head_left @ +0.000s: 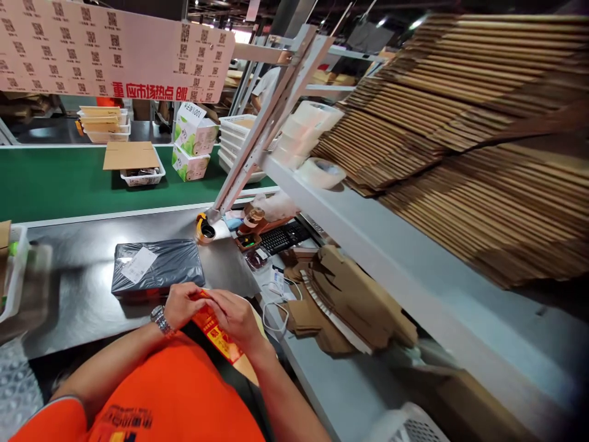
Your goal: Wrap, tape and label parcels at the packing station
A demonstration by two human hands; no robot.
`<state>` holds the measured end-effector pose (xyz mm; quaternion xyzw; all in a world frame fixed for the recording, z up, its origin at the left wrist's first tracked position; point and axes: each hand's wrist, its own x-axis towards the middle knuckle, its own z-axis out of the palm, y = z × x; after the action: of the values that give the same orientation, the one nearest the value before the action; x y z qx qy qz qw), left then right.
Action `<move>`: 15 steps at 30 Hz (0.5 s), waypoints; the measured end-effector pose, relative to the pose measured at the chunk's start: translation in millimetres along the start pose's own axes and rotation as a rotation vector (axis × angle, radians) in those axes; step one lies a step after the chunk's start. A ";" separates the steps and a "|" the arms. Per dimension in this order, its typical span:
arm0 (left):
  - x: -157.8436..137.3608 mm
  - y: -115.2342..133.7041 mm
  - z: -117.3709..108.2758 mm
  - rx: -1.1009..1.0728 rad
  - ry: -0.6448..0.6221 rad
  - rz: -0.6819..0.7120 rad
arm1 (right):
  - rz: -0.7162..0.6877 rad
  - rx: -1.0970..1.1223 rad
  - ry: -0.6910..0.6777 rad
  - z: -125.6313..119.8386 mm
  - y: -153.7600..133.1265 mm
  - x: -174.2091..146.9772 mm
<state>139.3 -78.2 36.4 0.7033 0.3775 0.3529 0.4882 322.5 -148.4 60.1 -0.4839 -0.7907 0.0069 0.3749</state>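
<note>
While the grey wrapped parcel (157, 266) already lay labelled on the counter (83, 294), I had the red packet (216, 331) at the near edge, unpacked as yet. My left hand (183, 303) pinched its top, my right hand (237, 318) curled closed over its middle, both hands close together.

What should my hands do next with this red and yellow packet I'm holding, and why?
Probably lower the red and yellow packet onto the brown cardboard piece under it. Both the left hand and right hand pinch the packet close to your body, and the grey wrapped parcel lying just beyond on the steel table already carries a label, so it seems finished.
</note>
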 end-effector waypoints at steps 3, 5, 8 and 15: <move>-0.4 2.2 -1.3 0.019 0.007 0.001 | 0.013 0.033 0.017 -2.0 -3.1 4.4; -0.3 4.8 -2.0 0.032 -0.011 0.005 | 0.022 0.040 0.033 -2.8 -5.2 6.6; 0.0 9.4 -3.0 0.018 -0.031 -0.009 | 0.044 0.058 0.059 -2.0 -6.9 7.5; 1.7 9.4 -5.6 -0.011 -0.095 -0.087 | 0.095 0.093 0.115 4.6 -8.7 7.6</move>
<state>137.0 -76.5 47.1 0.6994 0.3821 0.3000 0.5243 311.2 -145.5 64.5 -0.5027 -0.7429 0.0337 0.4408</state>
